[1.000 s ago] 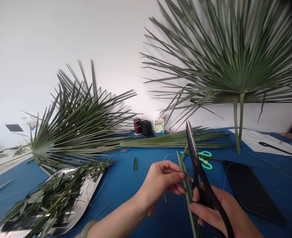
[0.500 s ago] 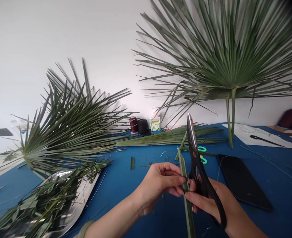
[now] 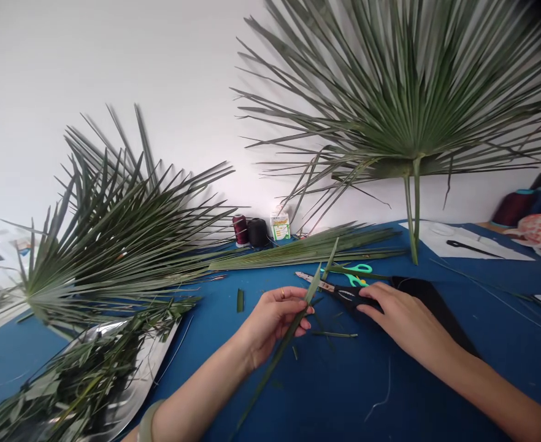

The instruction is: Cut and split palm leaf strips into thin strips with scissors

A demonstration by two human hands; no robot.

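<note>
Two closed grips: left hand (image 3: 270, 318) pinches a leaf strip (image 3: 287, 341), right hand (image 3: 392, 312) clasps scissors (image 3: 344, 294); apparently trimming; next move needs steadiness.

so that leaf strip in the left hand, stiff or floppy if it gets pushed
The leaf strip probably has some stiffness, since it runs nearly straight past the left hand at both ends. It looks thin and narrow, so likely light. Its slender, tapering ends would probably bend easily under a sideways push.
</note>
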